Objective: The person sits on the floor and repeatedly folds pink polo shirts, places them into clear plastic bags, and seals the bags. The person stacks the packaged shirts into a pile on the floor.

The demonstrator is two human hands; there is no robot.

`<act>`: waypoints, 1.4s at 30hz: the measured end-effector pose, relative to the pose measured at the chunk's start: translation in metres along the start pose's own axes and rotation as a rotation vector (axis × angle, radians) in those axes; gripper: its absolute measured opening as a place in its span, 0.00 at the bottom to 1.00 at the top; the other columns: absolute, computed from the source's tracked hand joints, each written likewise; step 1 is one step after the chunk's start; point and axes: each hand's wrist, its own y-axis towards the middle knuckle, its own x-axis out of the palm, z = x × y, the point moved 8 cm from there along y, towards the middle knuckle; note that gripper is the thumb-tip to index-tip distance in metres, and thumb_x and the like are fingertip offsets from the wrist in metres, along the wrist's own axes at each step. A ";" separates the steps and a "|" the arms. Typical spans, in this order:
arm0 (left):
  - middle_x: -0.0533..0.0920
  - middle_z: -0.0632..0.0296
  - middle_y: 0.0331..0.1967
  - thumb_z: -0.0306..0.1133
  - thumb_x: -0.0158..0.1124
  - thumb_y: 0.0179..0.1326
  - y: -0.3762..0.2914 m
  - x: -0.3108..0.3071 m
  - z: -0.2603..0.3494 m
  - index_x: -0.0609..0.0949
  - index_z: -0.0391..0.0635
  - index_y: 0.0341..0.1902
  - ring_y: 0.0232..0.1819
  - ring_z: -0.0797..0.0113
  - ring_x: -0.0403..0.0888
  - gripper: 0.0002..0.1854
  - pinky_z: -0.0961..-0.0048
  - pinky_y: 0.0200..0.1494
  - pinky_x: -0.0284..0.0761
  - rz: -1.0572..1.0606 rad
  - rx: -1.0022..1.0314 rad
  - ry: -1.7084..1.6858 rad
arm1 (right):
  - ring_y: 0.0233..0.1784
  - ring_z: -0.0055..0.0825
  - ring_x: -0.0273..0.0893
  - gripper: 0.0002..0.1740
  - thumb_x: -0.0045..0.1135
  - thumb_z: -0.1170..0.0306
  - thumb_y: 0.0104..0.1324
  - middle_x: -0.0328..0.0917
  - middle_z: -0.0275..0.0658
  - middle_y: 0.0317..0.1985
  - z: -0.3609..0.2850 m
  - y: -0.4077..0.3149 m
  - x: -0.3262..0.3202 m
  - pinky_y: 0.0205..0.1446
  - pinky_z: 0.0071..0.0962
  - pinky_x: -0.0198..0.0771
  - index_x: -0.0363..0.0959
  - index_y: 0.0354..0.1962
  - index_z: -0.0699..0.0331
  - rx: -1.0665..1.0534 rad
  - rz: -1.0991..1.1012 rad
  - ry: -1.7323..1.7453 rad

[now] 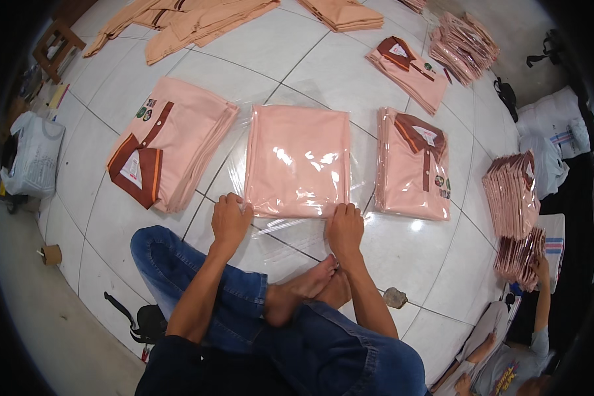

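Before me on the tiled floor lies a folded pink shirt in a clear plastic bag, its plain side up. My left hand grips the bag's near left corner. At the near right corner, my right hand has its fingers curled over the plastic edge. Loose clear film spreads from the bag toward my feet. To the left rests a stack of folded pink polo shirts with brown collars, unbagged. On the right is a pile of bagged polo shirts, collar side up.
More bagged shirts stand in rows along the right, where another person's hand touches a pile. Unbagged polo shirts lie far right; orange garments spread at the back. A stone sits near my right knee, a black pouch by my left.
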 end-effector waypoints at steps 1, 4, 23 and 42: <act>0.81 0.49 0.42 0.37 0.70 0.60 0.001 -0.001 0.000 0.79 0.37 0.45 0.44 0.52 0.80 0.18 0.58 0.44 0.77 -0.032 -0.029 -0.121 | 0.43 0.46 0.73 0.10 0.58 0.71 0.59 0.72 0.45 0.37 -0.007 0.001 0.001 0.46 0.49 0.69 0.74 0.38 0.65 0.026 -0.029 -0.037; 0.84 0.56 0.40 0.37 0.70 0.62 0.004 -0.002 0.006 0.81 0.38 0.45 0.39 0.63 0.81 0.16 0.67 0.42 0.77 -0.179 -0.136 -0.511 | 0.54 0.51 0.74 0.23 0.65 0.66 0.58 0.76 0.50 0.48 -0.054 0.004 -0.029 0.59 0.52 0.69 0.76 0.49 0.68 -0.289 0.189 0.273; 0.81 0.57 0.54 0.41 0.69 0.67 0.007 0.117 0.312 0.70 0.35 0.65 0.56 0.70 0.79 0.31 0.71 0.55 0.77 -0.751 -0.177 -1.730 | 0.48 0.28 0.82 0.18 0.46 0.65 0.80 0.80 0.41 0.47 0.183 0.130 -0.210 0.50 0.30 0.81 0.74 0.53 0.73 0.357 0.900 1.584; 0.84 0.49 0.50 0.38 0.68 0.66 0.011 0.171 0.312 0.74 0.30 0.63 0.47 0.64 0.84 0.29 0.70 0.46 0.79 -0.642 -0.034 -0.836 | 0.70 0.45 0.70 0.26 0.44 0.70 0.79 0.67 0.54 0.66 0.343 -0.009 -0.076 0.70 0.46 0.73 0.56 0.68 0.77 0.872 0.737 1.697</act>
